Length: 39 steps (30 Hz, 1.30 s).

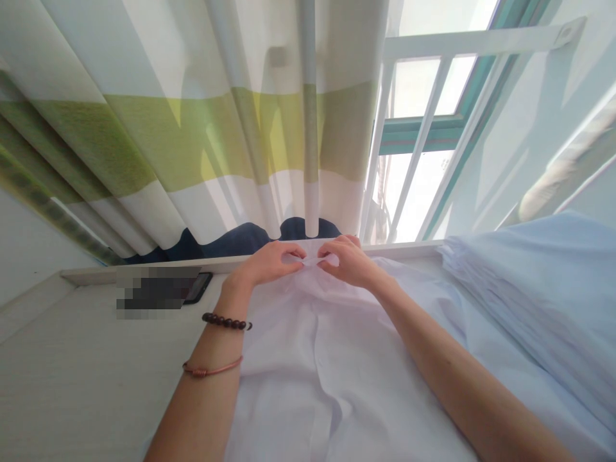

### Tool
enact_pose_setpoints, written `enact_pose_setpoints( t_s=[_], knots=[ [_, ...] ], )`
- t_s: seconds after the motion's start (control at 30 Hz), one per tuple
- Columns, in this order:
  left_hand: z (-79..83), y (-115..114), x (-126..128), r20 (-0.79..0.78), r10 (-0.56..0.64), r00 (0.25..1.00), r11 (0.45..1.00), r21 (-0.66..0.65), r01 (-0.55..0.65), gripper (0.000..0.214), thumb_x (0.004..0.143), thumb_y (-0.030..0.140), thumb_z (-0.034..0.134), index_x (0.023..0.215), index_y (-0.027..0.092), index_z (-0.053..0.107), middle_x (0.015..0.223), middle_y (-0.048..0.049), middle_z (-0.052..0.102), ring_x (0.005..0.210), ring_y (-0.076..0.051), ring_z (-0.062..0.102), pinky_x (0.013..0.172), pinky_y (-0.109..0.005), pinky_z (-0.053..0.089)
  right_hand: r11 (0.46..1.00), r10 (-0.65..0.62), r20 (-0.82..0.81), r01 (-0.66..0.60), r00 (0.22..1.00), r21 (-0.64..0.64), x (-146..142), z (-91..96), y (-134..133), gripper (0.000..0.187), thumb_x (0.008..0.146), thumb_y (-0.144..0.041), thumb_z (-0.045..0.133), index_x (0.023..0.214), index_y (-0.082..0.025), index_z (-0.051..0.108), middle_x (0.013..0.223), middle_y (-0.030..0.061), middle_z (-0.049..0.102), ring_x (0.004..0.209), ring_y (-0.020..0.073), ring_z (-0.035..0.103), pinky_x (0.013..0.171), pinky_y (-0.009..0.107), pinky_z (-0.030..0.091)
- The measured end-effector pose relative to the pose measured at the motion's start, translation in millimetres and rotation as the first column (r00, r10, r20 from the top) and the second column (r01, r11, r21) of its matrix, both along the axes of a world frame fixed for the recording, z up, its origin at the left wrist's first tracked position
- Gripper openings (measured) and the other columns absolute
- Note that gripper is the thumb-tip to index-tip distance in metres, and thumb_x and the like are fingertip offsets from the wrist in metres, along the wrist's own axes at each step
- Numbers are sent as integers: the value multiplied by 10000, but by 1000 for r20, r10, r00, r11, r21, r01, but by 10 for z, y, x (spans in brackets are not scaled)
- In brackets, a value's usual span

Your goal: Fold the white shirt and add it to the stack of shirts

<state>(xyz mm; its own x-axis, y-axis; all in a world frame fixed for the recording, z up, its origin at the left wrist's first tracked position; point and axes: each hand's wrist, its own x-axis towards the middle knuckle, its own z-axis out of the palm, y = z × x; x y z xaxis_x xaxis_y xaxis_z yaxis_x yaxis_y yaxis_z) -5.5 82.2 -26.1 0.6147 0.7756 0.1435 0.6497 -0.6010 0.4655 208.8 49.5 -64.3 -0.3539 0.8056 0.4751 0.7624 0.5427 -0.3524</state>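
A white shirt (289, 366) lies spread on the pale wooden surface, its front placket running down the middle toward me. At its far end, my left hand (276, 262) pinches the fabric between thumb and fingers. Close beside it, my right hand (349, 262) pinches the same part of the shirt from the other side. The fingertips of both hands almost meet there, and the cloth puckers around them. Whether a button sits between the fingers I cannot make out. Dark beads and a copper-coloured bangle circle my left wrist and forearm.
Folded pale cloth (543, 289) is stacked at the right. A black phone (198, 289), partly blurred out, lies on the wooden surface (86, 378) at the left. Behind the raised far edge hangs a white and green curtain (240, 141). White railings (418, 147) stand before the window.
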Motion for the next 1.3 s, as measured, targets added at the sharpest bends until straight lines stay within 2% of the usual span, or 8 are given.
enact_pose_setpoints(
  t_s=[0.17, 0.37, 0.6, 0.7, 0.9, 1.03, 1.2, 1.3],
  knots=[
    [-29, 31, -20, 40, 33, 999, 999, -33, -31, 319, 832, 425, 557, 1025, 242, 731, 1055, -15, 736, 1006, -232, 658, 927, -298, 458, 999, 17, -22, -18, 1000, -51, 54, 33, -9, 182, 897, -239, 515, 967, -236, 683, 974, 34, 715, 969, 226, 563, 974, 445, 321],
    [-8, 29, -22, 2, -12, 1000, 998, -56, 12, 348, 869, 383, 487, 1086, 229, 712, 1103, -16, 722, 1020, -219, 646, 927, -297, 452, 993, 53, -46, -58, 998, -100, 76, 60, -18, 218, 900, -251, 496, 992, -248, 694, 918, 26, 713, 914, 214, 557, 947, 436, 337],
    [23, 1, 1, -1, -28, 1000, 996, -84, 28, 279, 836, 366, 530, 943, 201, 729, 978, -4, 740, 926, -197, 658, 859, -274, 462, 987, 111, -52, -116, 992, -110, 76, 46, -22, 153, 882, -355, 578, 952, -278, 691, 907, 15, 694, 928, 215, 542, 935, 424, 320],
    [49, -22, 8, 11, -44, 999, 990, -131, 45, 241, 809, 368, 574, 913, 214, 728, 945, 11, 742, 917, -189, 657, 835, -267, 462, 992, 105, -34, -107, 994, -62, 54, 46, -24, 73, 816, -234, 653, 880, -260, 677, 830, 7, 656, 889, 201, 524, 924, 397, 314],
    [81, -47, 7, 37, -70, 997, 977, -202, 76, 219, 747, 387, 670, 880, 218, 713, 916, 15, 729, 889, -176, 645, 826, -271, 460, 986, 121, -37, -115, 992, 121, -28, 46, -33, 160, 708, -45, 588, 715, -206, 582, 721, -12, 582, 745, 156, 482, 835, 316, 317],
    [85, -57, 17, 44, -68, 997, 972, -224, 76, 251, 707, 405, 708, 863, 210, 696, 921, 4, 717, 898, -187, 635, 817, -280, 464, 970, 148, -39, -138, 988, 200, -69, 16, -36, 188, 680, -18, 547, 652, -199, 505, 688, -18, 559, 707, 148, 460, 813, 305, 305],
    [73, -46, 16, 35, -69, 997, 978, -197, 75, 241, 804, 412, 592, 890, 211, 694, 953, -6, 712, 940, -194, 625, 884, -317, 442, 946, 172, -25, -158, 985, 283, -81, -32, -28, 199, 700, -20, 521, 640, -203, 469, 669, -19, 533, 712, 153, 454, 804, 300, 299],
    [35, -20, -1, 73, -61, 996, 977, -199, 74, 269, 778, 381, 630, 950, 178, 663, 982, -37, 691, 935, -186, 613, 883, -321, 449, 940, 165, -20, -151, 986, 306, -92, -50, -32, 206, 715, -21, 510, 633, -204, 463, 658, -16, 526, 719, 156, 462, 799, 298, 299]
  ],
)
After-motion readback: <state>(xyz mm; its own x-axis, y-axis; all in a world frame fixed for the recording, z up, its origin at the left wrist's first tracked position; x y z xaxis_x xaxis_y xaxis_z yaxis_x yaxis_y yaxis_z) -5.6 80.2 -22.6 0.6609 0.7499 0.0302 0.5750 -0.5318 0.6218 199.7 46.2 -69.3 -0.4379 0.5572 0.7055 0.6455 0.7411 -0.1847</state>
